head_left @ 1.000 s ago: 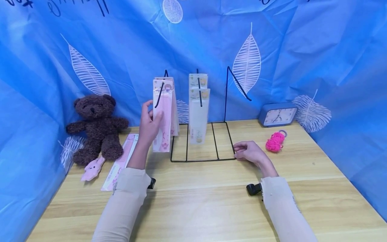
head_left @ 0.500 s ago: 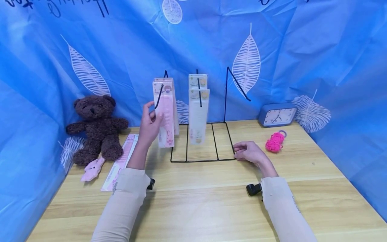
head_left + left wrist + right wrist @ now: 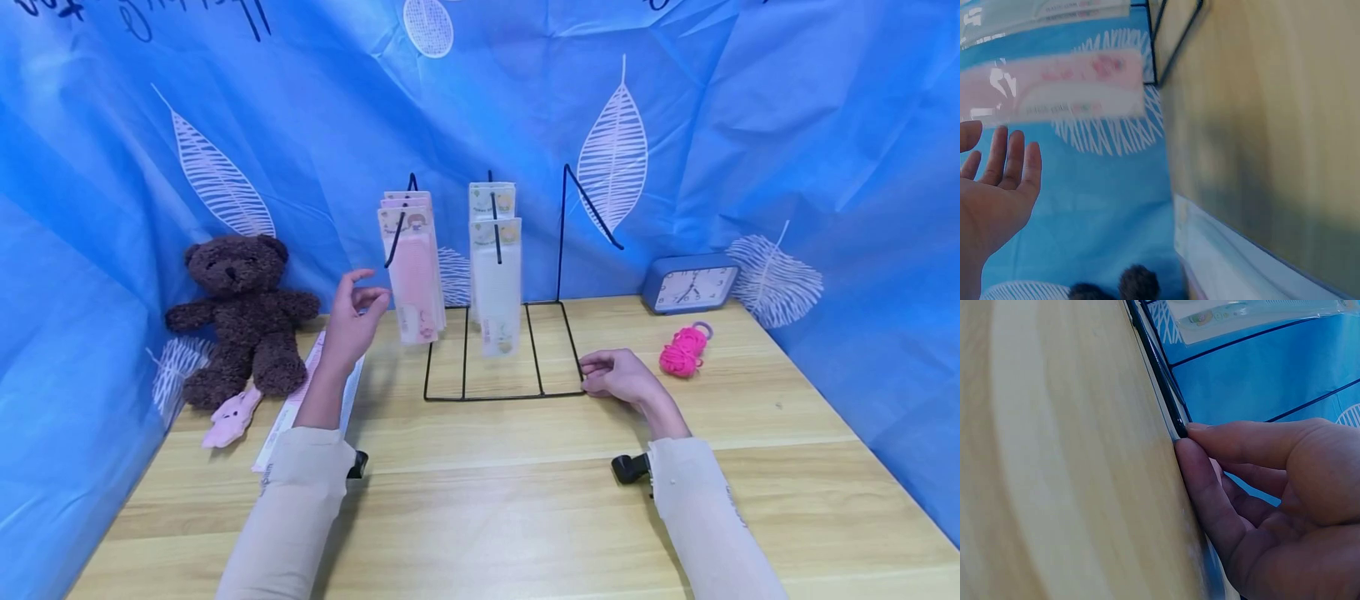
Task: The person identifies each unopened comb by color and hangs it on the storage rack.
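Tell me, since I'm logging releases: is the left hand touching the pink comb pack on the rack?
Apart. The head view shows the left hand open, blue backdrop visible between it and the pink comb pack.

A brown teddy bear (image 3: 242, 312) sat at the left rear of the wooden tabletop (image 3: 525, 500), against the blue leaf-printed backdrop (image 3: 787, 125). A small pink plush toy (image 3: 228, 419) lay just in front of the bear. A blue alarm clock (image 3: 690, 285) stood at the right rear, leaning toward the backdrop. A bundle of bright pink yarn (image 3: 681, 352) lay near the clock, in front of it.
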`<state>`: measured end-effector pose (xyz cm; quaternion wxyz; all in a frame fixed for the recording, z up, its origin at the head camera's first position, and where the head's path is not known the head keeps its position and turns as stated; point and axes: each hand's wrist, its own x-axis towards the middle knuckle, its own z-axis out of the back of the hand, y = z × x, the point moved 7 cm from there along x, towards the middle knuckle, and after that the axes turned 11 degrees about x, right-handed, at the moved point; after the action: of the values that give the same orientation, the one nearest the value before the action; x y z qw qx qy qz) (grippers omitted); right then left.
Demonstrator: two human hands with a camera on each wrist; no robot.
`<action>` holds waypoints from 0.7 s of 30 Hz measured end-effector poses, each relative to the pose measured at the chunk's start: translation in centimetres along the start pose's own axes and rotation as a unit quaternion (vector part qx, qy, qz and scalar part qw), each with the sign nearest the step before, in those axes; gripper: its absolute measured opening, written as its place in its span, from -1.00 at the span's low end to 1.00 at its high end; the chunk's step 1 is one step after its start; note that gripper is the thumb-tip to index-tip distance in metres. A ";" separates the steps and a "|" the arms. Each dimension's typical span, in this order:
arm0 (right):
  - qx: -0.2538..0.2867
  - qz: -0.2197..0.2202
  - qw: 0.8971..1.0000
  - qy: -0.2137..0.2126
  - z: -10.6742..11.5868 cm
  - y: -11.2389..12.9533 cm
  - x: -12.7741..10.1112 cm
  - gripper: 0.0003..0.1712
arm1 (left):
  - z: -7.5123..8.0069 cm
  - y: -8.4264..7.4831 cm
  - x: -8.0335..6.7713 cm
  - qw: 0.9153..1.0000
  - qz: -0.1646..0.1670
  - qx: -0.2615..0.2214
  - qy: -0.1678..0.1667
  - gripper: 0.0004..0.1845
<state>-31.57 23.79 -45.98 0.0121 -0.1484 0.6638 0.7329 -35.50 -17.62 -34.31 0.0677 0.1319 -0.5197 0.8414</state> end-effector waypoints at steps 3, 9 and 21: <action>-0.001 0.001 1.000 -0.001 0.1 0.0 0.0 -0.30 | 0.7 1.1 -0.6 1.000 0.022 0.001 -0.001 -0.46; 0.002 -0.001 1.000 0.001 0.1 0.0 0.0 -0.30 | 2.3 3.4 -1.6 0.998 0.059 0.004 -0.002 -0.42; 0.006 -0.002 1.000 0.002 -0.1 0.0 -0.1 -0.29 | 4.6 6.0 -3.5 0.995 0.094 0.041 0.006 -0.34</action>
<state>-31.46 23.69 -45.94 0.0130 -0.1514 0.6679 0.7286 -32.95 -24.33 -38.59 -0.0139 0.0799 -0.4945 0.8654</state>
